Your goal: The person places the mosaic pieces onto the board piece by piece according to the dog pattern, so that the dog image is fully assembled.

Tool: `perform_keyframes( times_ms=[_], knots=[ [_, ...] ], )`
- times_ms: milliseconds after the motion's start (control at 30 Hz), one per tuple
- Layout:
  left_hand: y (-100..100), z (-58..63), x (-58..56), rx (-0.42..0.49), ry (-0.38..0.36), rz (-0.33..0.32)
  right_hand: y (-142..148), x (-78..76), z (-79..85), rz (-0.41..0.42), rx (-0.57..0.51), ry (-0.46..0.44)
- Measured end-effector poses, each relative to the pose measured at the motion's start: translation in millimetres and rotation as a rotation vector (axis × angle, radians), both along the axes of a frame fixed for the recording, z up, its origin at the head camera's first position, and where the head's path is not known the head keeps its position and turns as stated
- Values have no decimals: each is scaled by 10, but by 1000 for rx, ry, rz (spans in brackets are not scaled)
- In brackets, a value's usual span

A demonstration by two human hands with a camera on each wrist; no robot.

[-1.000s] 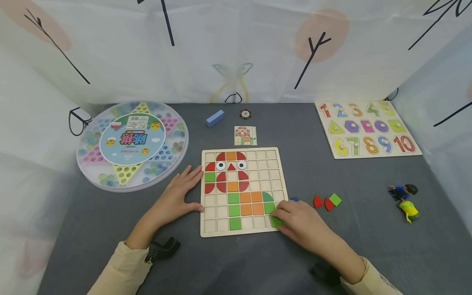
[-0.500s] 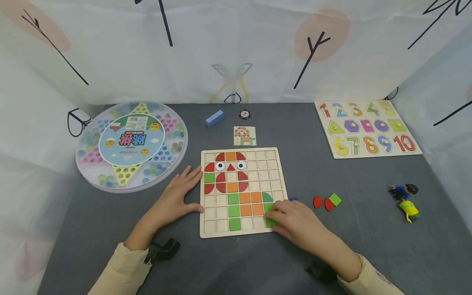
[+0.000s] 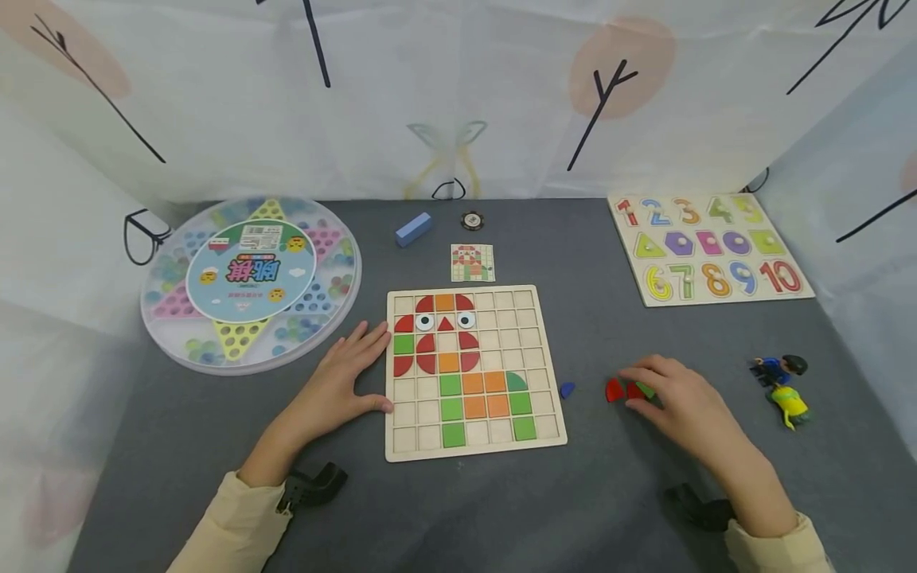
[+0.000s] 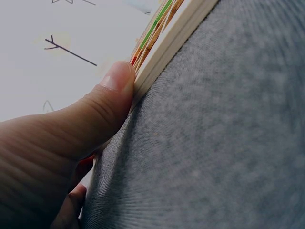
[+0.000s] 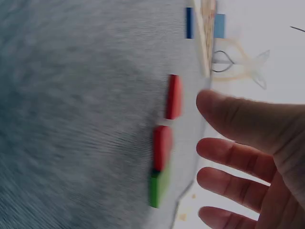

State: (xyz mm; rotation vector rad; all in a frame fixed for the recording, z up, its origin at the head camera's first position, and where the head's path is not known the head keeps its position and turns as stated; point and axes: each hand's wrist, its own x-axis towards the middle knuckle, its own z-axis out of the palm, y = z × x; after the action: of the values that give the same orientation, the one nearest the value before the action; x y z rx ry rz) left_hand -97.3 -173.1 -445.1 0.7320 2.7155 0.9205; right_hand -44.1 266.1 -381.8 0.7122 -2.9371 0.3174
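Note:
A wooden grid board [image 3: 512,318] lies on the table with red, orange and green pieces set in its cells. Along its left edge rests my left hand [image 3: 340,378], fingers extended and thumb touching the side. A green square tile [image 3: 524,428] sits in the bottom row. My right hand [image 3: 684,402] hovers over two red pieces [image 5: 174,97] and a loose green tile [image 5: 159,188]. The right wrist view shows its thumb and fingers apart, holding nothing. The hand partly hides those pieces in the head view. A small blue piece [image 3: 567,390] lies beside the board's right edge.
A picture card [image 3: 473,263], a blue block [image 3: 413,230] and a round chip [image 3: 472,221] lie behind the board. To the left is a round marble game box [image 3: 337,334]. A number puzzle [image 3: 709,247] and toy figures [image 3: 788,406] are on the right.
The right hand has let go of the green square tile, which now lies in a bottom-row cell, and has moved right to the loose pieces. The left hand stays on the board's edge.

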Motion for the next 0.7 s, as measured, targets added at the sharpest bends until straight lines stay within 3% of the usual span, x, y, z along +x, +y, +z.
perform_keyframes(
  times_ms=[300, 700],
  knots=[
    [12, 1, 12, -1, -12, 6, -11, -74, -156, 51, 27, -45],
    [-4, 6, 1, 2, -9, 2, -127, -133, -175, -39, 72, -75]
  ],
)
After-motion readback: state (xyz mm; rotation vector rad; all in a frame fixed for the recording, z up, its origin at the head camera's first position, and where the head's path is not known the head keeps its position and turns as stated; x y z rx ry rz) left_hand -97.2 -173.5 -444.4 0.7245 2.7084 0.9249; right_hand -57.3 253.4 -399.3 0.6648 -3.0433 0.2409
